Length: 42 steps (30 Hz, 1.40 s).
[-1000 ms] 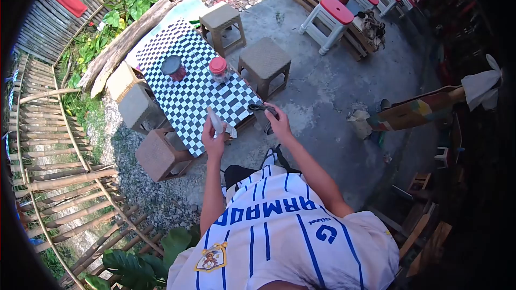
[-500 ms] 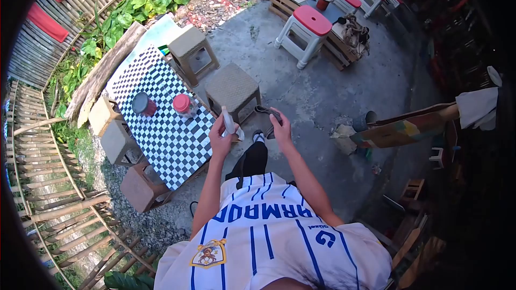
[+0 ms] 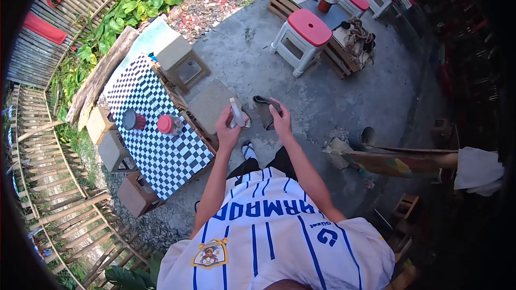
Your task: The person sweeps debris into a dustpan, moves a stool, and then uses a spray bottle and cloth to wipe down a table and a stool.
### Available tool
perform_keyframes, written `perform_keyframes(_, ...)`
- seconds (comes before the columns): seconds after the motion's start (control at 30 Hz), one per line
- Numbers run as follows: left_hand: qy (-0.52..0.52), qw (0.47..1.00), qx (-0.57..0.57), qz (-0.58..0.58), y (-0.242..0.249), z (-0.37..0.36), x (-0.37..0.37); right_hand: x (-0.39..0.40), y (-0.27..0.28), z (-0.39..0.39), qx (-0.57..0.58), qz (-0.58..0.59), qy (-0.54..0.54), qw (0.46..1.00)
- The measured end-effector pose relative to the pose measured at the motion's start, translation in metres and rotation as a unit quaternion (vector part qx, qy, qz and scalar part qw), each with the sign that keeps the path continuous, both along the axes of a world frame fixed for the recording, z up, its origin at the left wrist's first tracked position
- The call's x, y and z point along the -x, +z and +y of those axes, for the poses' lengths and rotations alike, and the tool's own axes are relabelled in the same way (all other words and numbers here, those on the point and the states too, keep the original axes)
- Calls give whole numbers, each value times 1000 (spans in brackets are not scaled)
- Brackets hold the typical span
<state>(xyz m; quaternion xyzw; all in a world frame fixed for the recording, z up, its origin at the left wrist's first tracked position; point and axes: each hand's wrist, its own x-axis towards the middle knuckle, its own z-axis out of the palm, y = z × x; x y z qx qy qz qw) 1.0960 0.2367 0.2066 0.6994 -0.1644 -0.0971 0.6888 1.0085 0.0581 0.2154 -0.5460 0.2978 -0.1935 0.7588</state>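
Note:
My left hand (image 3: 228, 131) is closed around a slim, whitish translucent object (image 3: 237, 113) that points up and away from me; its exact kind does not show. A bit of white material peeks out beside those fingers. In my right hand (image 3: 281, 123) is a dark grey folded cloth (image 3: 264, 108), pinched at its edge so that it loops over and hangs down. The two hands are apart, at about waist height in front of me. Behind the left hand, a woven-top brown stool (image 3: 212, 104) overlaps it in this view.
A checkered table (image 3: 156, 156) on my left bears a dark-lidded jar (image 3: 133, 120) and a red-lidded jar (image 3: 169, 124). Brown stools (image 3: 179, 56) flank it. Ahead stand a red-and-white stool (image 3: 307, 29) and a wooden crate table (image 3: 336, 56). A painted board (image 3: 398, 162) juts in from the right.
My view has moved forward over the concrete floor, and the checkered table has slid left in it. Both hands keep hold of their things; the grey cloth now shows more widely spread.

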Motion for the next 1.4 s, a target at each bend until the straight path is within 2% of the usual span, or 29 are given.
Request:
perform_keyframes(0.2,15,1000,-5,-20,-12,-93,4,0,-14,-103,1,-1,1,1000)
perform_keyframes(0.33,45,998,35,-6,-31,-177,8,7,-33,-198,33,5,60,998)
perform_keyframes(0.37,53,998,-4,-28,-35,-198,8,14,-32,-223,43,36,72,996)
perform_keyframes(0.47,70,997,-11,-19,-31,-269,13,24,-29,-292,70,-4,59,996)
perform_keyframes(0.5,60,998,21,-14,-41,-289,12,21,-31,-317,72,7,48,996)
perform_keyframes(0.57,54,998,6,-13,-48,-323,16,32,-41,-354,65,49,28,996)
perform_keyframes(0.7,15,1000,-17,16,-44,-390,8,37,-33,-413,41,39,-34,998)
perform_keyframes(0.87,7,999,-30,24,-46,-466,-13,22,-61,-483,54,63,-58,995)
perform_keyframes(1.1,30,997,-29,69,-76,-565,-84,-56,-87,-575,59,70,-2,996)
perform_keyframes(1.27,77,994,-50,63,-92,-635,-147,-133,-104,-635,55,139,74,986)
perform_keyframes(1.4,94,994,-39,29,-120,-686,-217,-207,-140,-683,60,153,120,979)
